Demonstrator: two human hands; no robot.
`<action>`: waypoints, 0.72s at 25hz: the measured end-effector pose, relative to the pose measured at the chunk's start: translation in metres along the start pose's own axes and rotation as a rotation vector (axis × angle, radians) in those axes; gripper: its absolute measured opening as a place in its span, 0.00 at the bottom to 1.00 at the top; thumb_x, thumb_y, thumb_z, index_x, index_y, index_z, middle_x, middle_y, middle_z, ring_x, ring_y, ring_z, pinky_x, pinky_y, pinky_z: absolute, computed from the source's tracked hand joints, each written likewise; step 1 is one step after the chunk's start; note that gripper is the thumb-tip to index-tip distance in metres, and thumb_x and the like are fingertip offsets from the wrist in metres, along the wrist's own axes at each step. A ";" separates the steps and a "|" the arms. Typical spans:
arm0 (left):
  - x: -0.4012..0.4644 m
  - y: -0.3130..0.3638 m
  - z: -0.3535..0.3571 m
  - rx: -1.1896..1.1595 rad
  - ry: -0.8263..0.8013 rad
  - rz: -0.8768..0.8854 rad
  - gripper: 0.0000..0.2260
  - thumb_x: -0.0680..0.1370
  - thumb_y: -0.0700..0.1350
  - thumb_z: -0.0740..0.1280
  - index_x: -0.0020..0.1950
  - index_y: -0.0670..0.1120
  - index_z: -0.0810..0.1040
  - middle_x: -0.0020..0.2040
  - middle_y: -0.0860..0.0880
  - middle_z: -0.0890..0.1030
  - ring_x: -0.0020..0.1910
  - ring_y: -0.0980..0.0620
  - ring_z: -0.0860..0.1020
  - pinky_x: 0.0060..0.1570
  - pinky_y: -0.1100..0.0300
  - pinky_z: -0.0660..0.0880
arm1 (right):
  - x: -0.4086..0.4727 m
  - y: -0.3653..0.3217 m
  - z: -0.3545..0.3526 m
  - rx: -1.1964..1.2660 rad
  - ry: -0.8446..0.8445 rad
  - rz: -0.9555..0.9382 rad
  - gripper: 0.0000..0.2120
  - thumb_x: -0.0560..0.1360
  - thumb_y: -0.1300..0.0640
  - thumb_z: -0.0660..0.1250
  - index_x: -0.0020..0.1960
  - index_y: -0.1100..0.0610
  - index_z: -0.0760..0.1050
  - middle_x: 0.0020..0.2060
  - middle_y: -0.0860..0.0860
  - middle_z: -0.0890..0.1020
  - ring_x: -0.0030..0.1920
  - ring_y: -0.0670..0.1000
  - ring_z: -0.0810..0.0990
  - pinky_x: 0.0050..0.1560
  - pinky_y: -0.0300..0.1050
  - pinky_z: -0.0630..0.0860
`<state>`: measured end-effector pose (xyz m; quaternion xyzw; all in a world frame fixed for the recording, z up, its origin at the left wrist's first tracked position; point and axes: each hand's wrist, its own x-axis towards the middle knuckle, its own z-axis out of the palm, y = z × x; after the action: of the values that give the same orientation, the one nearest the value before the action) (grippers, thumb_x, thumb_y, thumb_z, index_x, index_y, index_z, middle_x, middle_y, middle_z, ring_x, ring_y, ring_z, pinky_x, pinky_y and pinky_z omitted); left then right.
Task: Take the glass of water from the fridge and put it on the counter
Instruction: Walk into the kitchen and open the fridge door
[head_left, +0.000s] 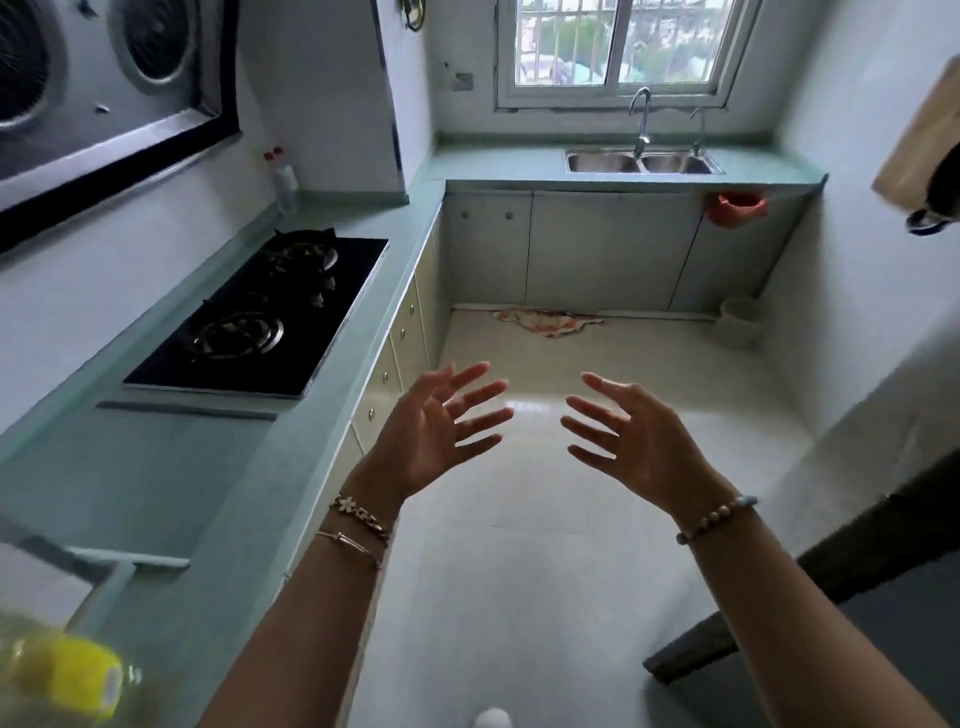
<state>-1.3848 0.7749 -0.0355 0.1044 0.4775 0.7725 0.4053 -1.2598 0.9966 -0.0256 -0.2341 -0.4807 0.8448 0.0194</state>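
Left hand (431, 431) and right hand (631, 439) spread, empty, above floor (545, 571), beside green counter (171, 467)

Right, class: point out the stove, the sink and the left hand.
stove (270, 317), head view, black glass top.
sink (641, 162), head view, divider between basins.
left hand (426, 436), head view, open palm.

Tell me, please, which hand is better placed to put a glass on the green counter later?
Probably the left hand: the counter runs along the person's left side. The right hand hangs over the floor, farther from it. Both hands are open and empty; no glass is visible.
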 end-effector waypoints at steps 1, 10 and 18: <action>0.018 0.011 -0.008 -0.011 -0.007 0.002 0.20 0.78 0.56 0.60 0.65 0.50 0.78 0.67 0.45 0.79 0.65 0.38 0.77 0.68 0.40 0.68 | 0.019 -0.007 0.005 0.002 0.003 -0.004 0.21 0.70 0.50 0.68 0.62 0.50 0.80 0.61 0.56 0.83 0.62 0.59 0.81 0.67 0.60 0.72; 0.165 0.069 -0.071 -0.027 -0.011 -0.067 0.18 0.77 0.56 0.61 0.62 0.50 0.80 0.66 0.44 0.80 0.64 0.38 0.77 0.69 0.39 0.66 | 0.187 -0.049 0.019 0.058 0.001 -0.008 0.17 0.76 0.51 0.64 0.64 0.49 0.79 0.62 0.55 0.83 0.62 0.58 0.81 0.66 0.59 0.73; 0.346 0.150 -0.104 0.042 -0.055 -0.070 0.18 0.79 0.55 0.58 0.62 0.50 0.79 0.65 0.45 0.80 0.62 0.39 0.78 0.66 0.42 0.67 | 0.365 -0.129 0.019 0.102 -0.003 -0.046 0.20 0.71 0.50 0.66 0.63 0.49 0.80 0.62 0.55 0.82 0.63 0.58 0.80 0.67 0.59 0.72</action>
<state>-1.7458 0.9259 -0.0441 0.1173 0.4857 0.7444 0.4429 -1.6169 1.1446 -0.0488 -0.2207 -0.4422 0.8679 0.0499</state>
